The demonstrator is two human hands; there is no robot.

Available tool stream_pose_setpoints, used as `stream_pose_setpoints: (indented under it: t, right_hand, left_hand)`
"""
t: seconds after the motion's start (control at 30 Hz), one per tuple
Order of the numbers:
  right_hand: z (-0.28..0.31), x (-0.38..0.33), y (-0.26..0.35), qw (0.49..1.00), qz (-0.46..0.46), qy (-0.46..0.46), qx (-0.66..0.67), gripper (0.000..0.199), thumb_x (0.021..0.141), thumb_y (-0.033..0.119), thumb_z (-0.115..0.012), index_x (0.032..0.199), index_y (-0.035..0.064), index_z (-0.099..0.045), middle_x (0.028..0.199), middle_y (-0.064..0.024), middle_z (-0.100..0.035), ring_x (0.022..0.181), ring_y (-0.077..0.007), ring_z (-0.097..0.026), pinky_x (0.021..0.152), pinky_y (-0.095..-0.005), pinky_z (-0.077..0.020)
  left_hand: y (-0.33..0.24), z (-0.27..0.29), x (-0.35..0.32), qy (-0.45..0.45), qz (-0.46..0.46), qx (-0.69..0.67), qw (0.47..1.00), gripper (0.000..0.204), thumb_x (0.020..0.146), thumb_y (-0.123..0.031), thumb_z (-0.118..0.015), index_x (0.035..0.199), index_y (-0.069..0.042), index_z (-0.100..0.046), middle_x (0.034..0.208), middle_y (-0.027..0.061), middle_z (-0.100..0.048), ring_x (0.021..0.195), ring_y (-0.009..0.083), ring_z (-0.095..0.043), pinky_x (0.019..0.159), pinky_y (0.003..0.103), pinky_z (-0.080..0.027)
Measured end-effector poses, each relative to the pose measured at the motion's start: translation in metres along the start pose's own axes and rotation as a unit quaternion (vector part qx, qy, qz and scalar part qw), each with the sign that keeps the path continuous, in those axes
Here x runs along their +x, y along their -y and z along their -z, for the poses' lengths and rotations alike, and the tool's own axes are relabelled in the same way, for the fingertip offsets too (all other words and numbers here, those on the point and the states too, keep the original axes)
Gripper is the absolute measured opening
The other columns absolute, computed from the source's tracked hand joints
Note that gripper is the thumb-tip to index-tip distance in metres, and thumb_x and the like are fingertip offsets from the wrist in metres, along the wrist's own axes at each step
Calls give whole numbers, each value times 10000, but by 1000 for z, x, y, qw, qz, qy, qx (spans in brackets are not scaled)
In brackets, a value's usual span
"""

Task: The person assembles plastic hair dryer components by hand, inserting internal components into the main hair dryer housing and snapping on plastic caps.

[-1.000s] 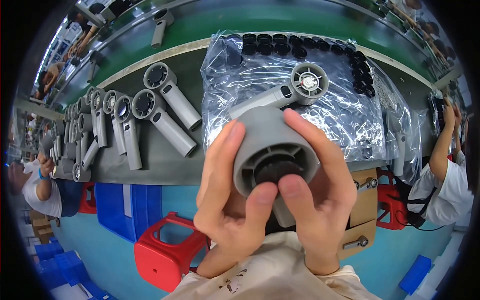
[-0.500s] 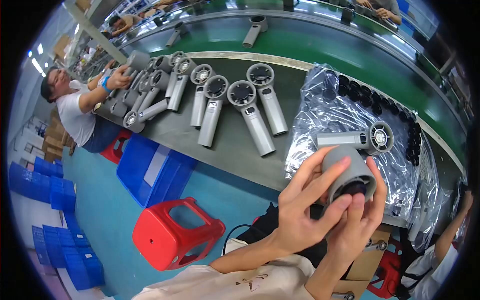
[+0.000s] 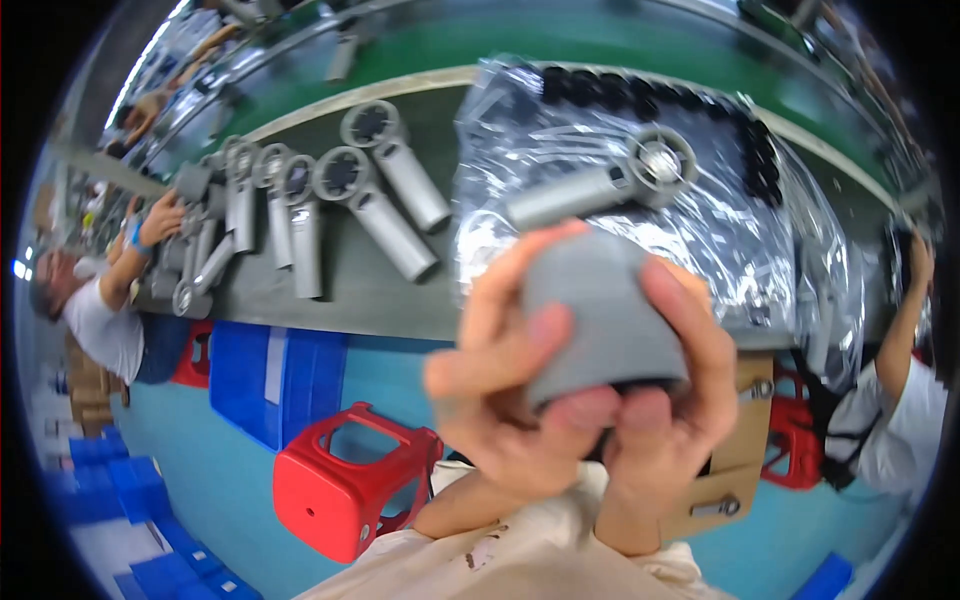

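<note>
Where grey housings line the bench — teal floor, red stool.

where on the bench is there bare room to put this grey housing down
Bare grey bench top shows along the near edge, between the row of grey handled housings and the clear plastic sheet. The far left is crowded with housings, and the sheet covers the right. Both hands hold the grey housing.

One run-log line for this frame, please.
left hand: grips grey housing | right hand: grips it too | workbench: grey shells
</note>
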State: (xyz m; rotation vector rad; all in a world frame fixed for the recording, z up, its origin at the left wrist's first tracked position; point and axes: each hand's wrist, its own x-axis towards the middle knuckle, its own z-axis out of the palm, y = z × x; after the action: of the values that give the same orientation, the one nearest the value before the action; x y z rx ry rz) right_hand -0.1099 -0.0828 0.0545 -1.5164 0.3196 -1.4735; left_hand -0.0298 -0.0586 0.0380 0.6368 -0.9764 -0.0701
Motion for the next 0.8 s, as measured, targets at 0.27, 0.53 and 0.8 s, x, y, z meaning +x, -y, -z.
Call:
stream_pose_setpoints:
  t: [0.27, 0.53, 0.8]
  right_hand:
    - [25, 1, -14, 996, -11, 57, -74, 657, 790, 384, -665, 1218, -77, -474, 1194, -211, -470, 1042, -266, -501, 860, -325, -409]
    - [36, 5, 12, 988, -50, 115, -87, 662, 616, 68, -756, 1200, -86, -484, 1176, -242, -444, 1002, -281, -527, 788, -311, -476]
    - [44, 14, 15, 971, -104, 142, -162, 553, 560, 27, -749, 1093, -34, -614, 1101, -153, -524, 888, -183, -558, 661, -242, -475]
  left_hand:
    - [1, -3, -4, -10, 168, -21, 986, 484, 809, -292, -663, 1132, -36, -409, 1185, 380, -418, 1114, 404, -477, 897, 440, -423]
    - [-12, 5, 1, 15, 234, -60, 970, 571, 722, -310, -736, 1139, -16, -479, 1135, 414, -427, 1076, 452, -489, 855, 495, -442]
    - [7, 32, 10, 222, 217, -50, 949, 487, 727, -388, -730, 1084, -188, -468, 1195, 327, -430, 1076, 425, -483, 878, 490, -448]
